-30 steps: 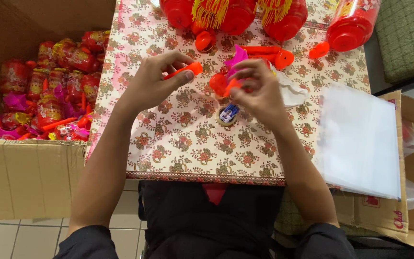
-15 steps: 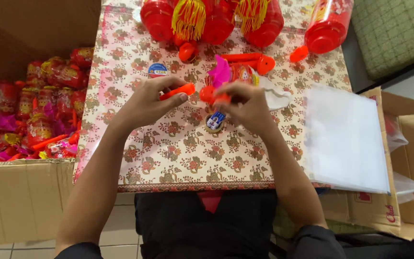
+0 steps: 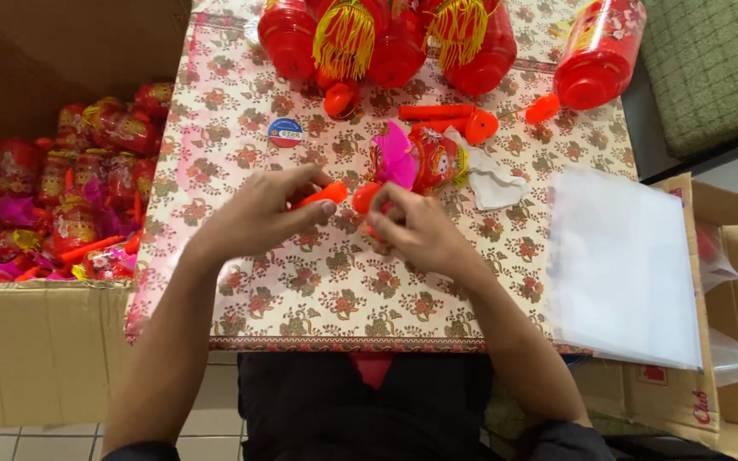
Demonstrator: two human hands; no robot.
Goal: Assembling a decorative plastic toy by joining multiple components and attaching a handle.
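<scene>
My left hand (image 3: 260, 213) pinches a small orange plastic stick (image 3: 322, 195) above the flowered table cloth (image 3: 301, 282). My right hand (image 3: 416, 229) is curled around an orange round-ended plastic piece (image 3: 366, 198), its fingers hiding most of it. The two hands nearly touch at the table's middle. Just beyond them lies a small red lantern with a pink paper fan (image 3: 416, 158).
Several big red lanterns with yellow tassels (image 3: 386, 38) stand at the far edge, with loose orange sticks (image 3: 442, 115) and a round blue sticker (image 3: 285, 132). A stack of clear plastic bags (image 3: 621, 265) lies right. A cardboard box of wrapped red lanterns (image 3: 70, 188) sits left.
Both hands have stayed together at the table's middle while the view shifted. The round blue sticker that lay under the right hand now lies farther off, beyond the left hand.
</scene>
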